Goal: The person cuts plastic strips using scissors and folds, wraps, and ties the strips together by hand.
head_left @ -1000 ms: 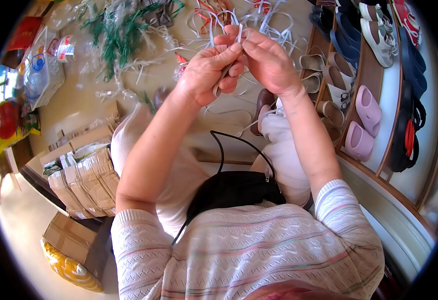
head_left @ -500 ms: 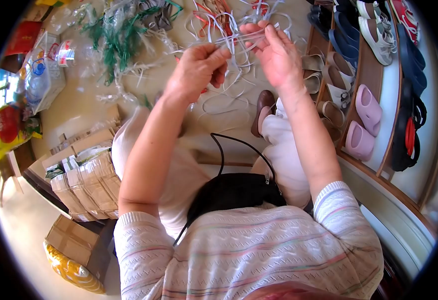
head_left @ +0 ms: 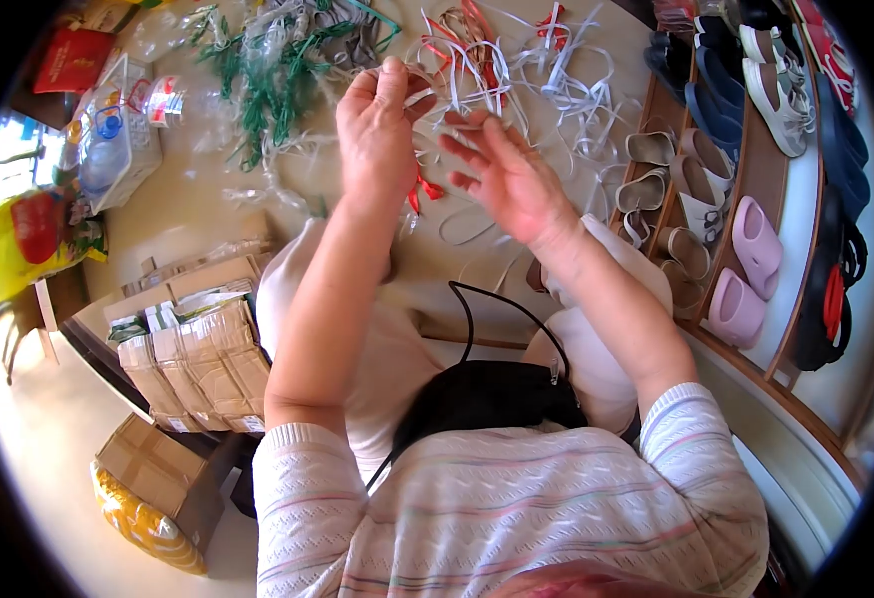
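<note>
Fingers (head_left: 359, 92) partly curled on left hand (head_left: 379, 145), loosely bent on right hand (head_left: 517, 184); cannot tell of anything held. Beyond fingers, on floor (head_left: 327, 45), tangled white strips (head_left: 560, 78): possible snagging or knotting if tugged, through crossed loops.

No text legible. Red packet (head_left: 73, 60), upper left: small gold marks, too small to read. Bottle label (head_left: 165, 102): red and white print, blurred. Yellow bag (head_left: 43, 239): red printed patch, wording unclear. Carton (head_left: 203, 369): small white label (head_left: 255, 424) at lower edge, unreadable.
</note>
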